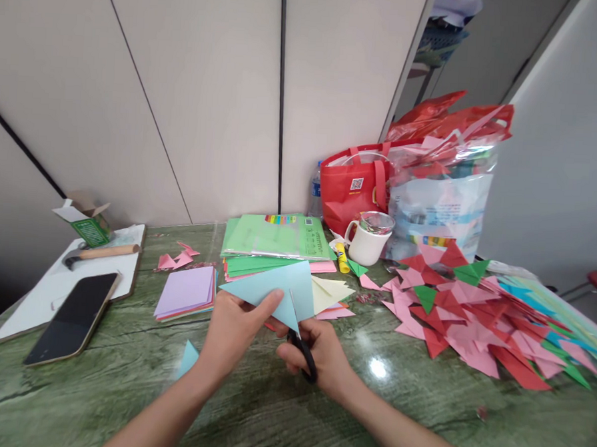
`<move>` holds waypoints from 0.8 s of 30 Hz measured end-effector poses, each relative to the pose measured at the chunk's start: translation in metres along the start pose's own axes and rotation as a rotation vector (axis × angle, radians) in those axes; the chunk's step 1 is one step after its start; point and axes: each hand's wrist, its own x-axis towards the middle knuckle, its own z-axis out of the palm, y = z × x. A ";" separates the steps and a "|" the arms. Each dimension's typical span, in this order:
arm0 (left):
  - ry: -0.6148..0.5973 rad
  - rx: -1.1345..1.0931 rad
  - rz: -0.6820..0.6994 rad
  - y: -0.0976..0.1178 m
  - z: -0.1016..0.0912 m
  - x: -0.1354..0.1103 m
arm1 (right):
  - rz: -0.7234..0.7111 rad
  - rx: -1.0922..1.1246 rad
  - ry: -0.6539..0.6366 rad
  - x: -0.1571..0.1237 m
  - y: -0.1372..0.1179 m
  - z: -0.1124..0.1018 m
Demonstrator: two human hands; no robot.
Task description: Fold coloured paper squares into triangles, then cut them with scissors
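Note:
Near the middle of the table, my left hand (238, 327) pinches a light blue sheet of folded paper (265, 292), thumb on top and fingers beneath. My right hand (316, 354) is closed round black-handled scissors (302, 357). Their blades run up into the blue paper from its lower edge, where a cut line shows. Part of the scissors' handle is hidden by my fingers. Behind the sheet lie pale yellow folded pieces (332, 295). A small blue paper triangle (188, 359) rests on the table beside my left forearm.
A purple-topped stack of square paper (187, 292) lies left of the hands, with green paper packs (278, 236) behind. Further left are a phone (73, 318) and a hammer (101, 253). A glue stick (341, 258), a white mug (370, 240) and a red-pink paper pile (468, 312) are right.

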 end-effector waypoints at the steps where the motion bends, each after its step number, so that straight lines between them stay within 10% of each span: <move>1: 0.002 -0.002 -0.002 0.000 0.000 0.000 | 0.005 -0.002 -0.007 0.000 0.000 0.000; 18: 0.168 -0.061 0.028 0.007 -0.018 0.011 | -0.049 0.099 -0.213 -0.007 -0.011 0.000; 24: 0.050 -0.069 0.026 0.014 -0.022 0.009 | -0.118 0.059 -0.262 -0.008 -0.014 -0.003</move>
